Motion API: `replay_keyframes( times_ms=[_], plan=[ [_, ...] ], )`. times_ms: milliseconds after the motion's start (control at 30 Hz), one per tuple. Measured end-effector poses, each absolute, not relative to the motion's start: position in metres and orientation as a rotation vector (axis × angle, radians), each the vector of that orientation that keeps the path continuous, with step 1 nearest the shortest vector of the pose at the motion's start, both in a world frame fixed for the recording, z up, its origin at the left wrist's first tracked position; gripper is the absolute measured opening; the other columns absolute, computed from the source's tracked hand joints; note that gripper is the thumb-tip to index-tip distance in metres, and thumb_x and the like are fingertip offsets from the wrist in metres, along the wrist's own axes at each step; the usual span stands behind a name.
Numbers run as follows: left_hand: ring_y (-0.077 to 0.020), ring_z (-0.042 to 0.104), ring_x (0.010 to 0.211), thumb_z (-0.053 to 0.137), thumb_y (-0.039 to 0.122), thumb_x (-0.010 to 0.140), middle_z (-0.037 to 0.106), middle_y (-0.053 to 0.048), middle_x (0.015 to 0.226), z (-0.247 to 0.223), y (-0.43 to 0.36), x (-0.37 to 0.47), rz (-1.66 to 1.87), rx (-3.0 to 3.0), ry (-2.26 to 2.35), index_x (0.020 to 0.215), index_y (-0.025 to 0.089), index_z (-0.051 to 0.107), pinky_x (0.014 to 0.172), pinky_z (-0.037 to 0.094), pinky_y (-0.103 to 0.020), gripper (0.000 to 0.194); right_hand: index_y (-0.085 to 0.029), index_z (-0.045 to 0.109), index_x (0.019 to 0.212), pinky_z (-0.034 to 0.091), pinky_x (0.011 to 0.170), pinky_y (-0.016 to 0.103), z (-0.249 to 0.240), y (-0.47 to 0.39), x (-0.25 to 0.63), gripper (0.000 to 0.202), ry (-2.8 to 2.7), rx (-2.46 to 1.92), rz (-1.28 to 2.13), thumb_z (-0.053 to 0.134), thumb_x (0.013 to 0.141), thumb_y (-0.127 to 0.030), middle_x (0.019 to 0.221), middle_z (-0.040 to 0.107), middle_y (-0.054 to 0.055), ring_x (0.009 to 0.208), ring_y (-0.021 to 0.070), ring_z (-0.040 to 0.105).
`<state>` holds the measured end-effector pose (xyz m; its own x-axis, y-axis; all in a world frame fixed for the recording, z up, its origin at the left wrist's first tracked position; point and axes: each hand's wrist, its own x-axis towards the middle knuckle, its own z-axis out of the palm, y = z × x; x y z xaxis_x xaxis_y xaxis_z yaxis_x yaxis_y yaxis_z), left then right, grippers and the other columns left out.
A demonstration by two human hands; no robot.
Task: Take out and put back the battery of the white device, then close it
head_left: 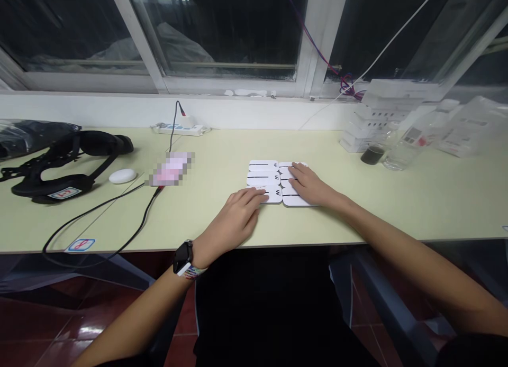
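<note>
White cards, two columns, under and just beyond the fingers. Left hand on the near-left card, right hand across the right column; both unclenched. Likely squaring step; next move calls for light, even pressure. Bench beneath.

Pale table beneath white cards, headset, power strip, bottle

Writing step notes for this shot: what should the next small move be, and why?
Probably lift the left hand off the near-left tile: the tiles already lie side by side in two columns, and that hand hides part of this one.
</note>
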<state>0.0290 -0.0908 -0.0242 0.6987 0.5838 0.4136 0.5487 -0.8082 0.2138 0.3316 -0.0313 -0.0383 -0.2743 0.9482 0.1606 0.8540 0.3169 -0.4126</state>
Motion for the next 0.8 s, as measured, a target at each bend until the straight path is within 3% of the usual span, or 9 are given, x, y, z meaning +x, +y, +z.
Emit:
replay_keyframes(
  times_ms=[367, 567, 800],
  plan=[
    [-0.0307, 0.051, 0.148, 0.047, 0.009, 0.107, 0.061, -0.010, 0.157, -0.024, -0.090, 0.028, 0.724, 2.828, 0.942, 0.150, 0.023, 0.055, 0.123, 0.045, -0.056, 0.046, -0.016, 0.045, 0.167, 0.021, 0.137, 0.061, -0.037, -0.035, 0.327, 0.069, -2.194, -1.628, 0.296, 0.031, 0.110, -0.052, 0.179, 0.034, 0.014, 0.168, 0.0369, 0.024],
    [-0.0302, 0.051, 0.147, 0.046, 0.009, 0.107, 0.061, -0.010, 0.157, -0.024, -0.090, 0.029, 0.714, 2.827, 0.947, 0.150, 0.022, 0.056, 0.123, 0.045, -0.055, 0.046, -0.018, 0.047, 0.166, 0.023, 0.135, 0.065, -0.036, -0.037, 0.324, 0.071, -2.183, -1.626, 0.281, 0.032, 0.109, -0.058, 0.178, 0.035, 0.014, 0.167, 0.0391, 0.026],
    [-0.0302, 0.051, 0.147, 0.048, 0.008, 0.106, 0.061, -0.010, 0.157, -0.022, -0.091, 0.030, 0.720, 2.822, 0.947, 0.149, 0.021, 0.056, 0.124, 0.045, -0.054, 0.046, -0.020, 0.060, 0.154, 0.028, 0.134, 0.063, -0.028, -0.042, 0.323, 0.067, -2.141, -1.571, 0.248, 0.031, 0.111, -0.062, 0.173, 0.045, 0.014, 0.165, 0.0384, 0.033]
  ],
)
